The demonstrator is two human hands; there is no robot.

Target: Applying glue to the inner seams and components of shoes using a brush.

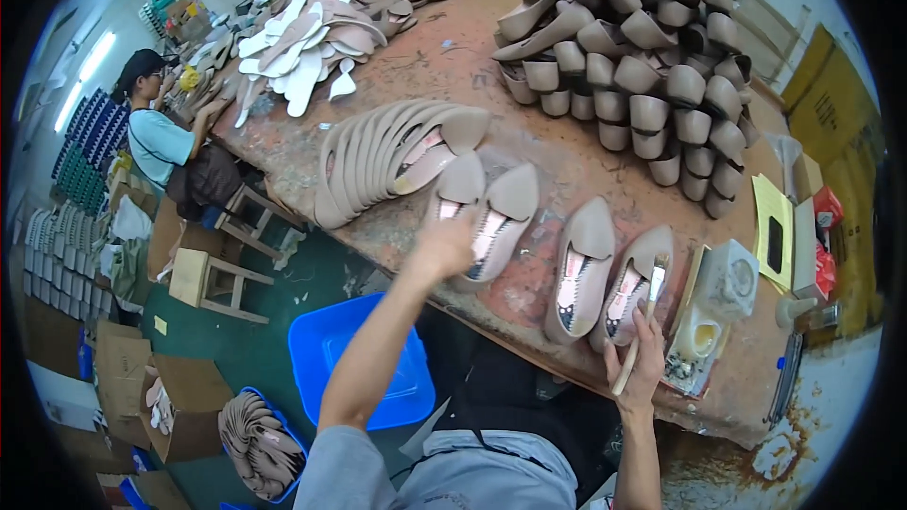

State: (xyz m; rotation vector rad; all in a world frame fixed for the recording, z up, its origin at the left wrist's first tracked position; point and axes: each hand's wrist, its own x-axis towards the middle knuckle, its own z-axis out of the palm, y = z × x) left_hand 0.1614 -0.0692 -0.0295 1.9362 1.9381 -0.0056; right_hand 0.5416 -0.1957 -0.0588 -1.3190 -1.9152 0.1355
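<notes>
My left hand (pixel 444 247) is at a beige pointed flat shoe (pixel 460 178), its slightly blurred fingers closed at the shoe's opening. Right beside it lies a matching shoe (pixel 513 196) with a printed insole. A paintbrush (pixel 638 326) with a pale wooden handle is held in my right hand (pixel 642 359), bristles pointing away from me. Under the brush is another beige shoe (pixel 652 250), with my fingertips close to its heel; I cannot tell whether they touch. To its left stands one more beige shoe (pixel 588 227), toe pointing away.
Nested beige shoes (pixel 378 156) fan out at left; a tall shoe pile (pixel 642 66) stands behind. White insoles (pixel 302 47) lie at the far left. A glue container (pixel 704 335) sits at right. Below the table edge is a blue bin (pixel 359 359). A person (pixel 156 132) works beyond.
</notes>
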